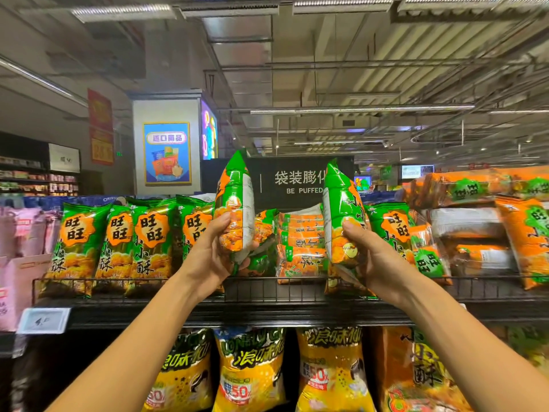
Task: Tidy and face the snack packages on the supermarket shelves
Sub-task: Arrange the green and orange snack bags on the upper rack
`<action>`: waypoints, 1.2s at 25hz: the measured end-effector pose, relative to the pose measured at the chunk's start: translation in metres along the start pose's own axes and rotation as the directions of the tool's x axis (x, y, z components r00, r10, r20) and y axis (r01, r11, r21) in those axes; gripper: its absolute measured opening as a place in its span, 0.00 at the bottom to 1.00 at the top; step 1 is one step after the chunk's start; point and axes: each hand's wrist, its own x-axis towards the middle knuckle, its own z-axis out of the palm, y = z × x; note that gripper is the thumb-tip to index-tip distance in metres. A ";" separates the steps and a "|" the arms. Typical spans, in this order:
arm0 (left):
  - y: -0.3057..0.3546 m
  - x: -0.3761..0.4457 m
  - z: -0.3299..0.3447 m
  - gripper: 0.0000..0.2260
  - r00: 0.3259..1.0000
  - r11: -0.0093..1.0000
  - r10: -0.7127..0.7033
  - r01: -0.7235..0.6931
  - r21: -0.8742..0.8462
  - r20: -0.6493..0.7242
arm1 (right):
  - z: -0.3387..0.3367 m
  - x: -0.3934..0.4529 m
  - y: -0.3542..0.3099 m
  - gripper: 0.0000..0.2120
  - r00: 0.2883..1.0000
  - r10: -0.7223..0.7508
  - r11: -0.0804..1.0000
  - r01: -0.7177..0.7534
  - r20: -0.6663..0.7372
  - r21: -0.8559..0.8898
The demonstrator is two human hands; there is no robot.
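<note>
I hold two green-and-orange snack bags up in front of the black sign [300,181] that stands behind the top shelf [267,310]. My left hand [214,254] grips the left bag [236,203] by its lower half: the thumb lies across the printed front near the bottom, and the other fingers [248,263] wrap round the back edge, their tips showing beneath the bag. This bag stands upright and edge-on to me, its top covering the left side of the sign.

My right hand [377,263] grips the right bag [341,215] the same way, low down, thumb pressed on the near face and the remaining fingers hidden behind it. This bag is also upright, turned edge-on, at the right side of the sign, with its bottom corner down by the wire rail [255,288] of the shelf.

Left of the sign, a row of matching bags [118,245] stands facing forward behind the rail. Directly below the sign, between my hands, orange packs [300,248] lie stacked on their sides. Right of the sign, more orange packs [475,227] lie piled at odd angles. Under the shelf hang yellow bags [249,370].
</note>
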 end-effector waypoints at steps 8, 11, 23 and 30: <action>-0.007 0.002 -0.010 0.23 0.999 0.978 -0.035 0.039 -0.207 0.024 | 0.004 -0.004 0.003 0.22 0.999 0.025 0.976 -0.029 0.020 0.215; -0.008 0.001 -0.013 0.22 0.994 0.969 -0.099 0.104 -0.225 0.037 | 0.002 -0.001 0.003 0.17 0.996 0.091 0.940 -0.081 -0.013 0.333; -0.017 0.004 -0.020 0.25 0.975 0.981 -0.025 0.066 -0.180 0.223 | -0.007 -0.002 0.011 0.19 0.996 0.046 0.931 -0.072 0.080 0.359; -0.020 0.008 -0.022 0.21 0.976 0.991 -0.002 0.032 -0.133 0.219 | -0.011 -0.007 0.012 0.17 0.989 -0.010 0.934 -0.044 0.148 0.354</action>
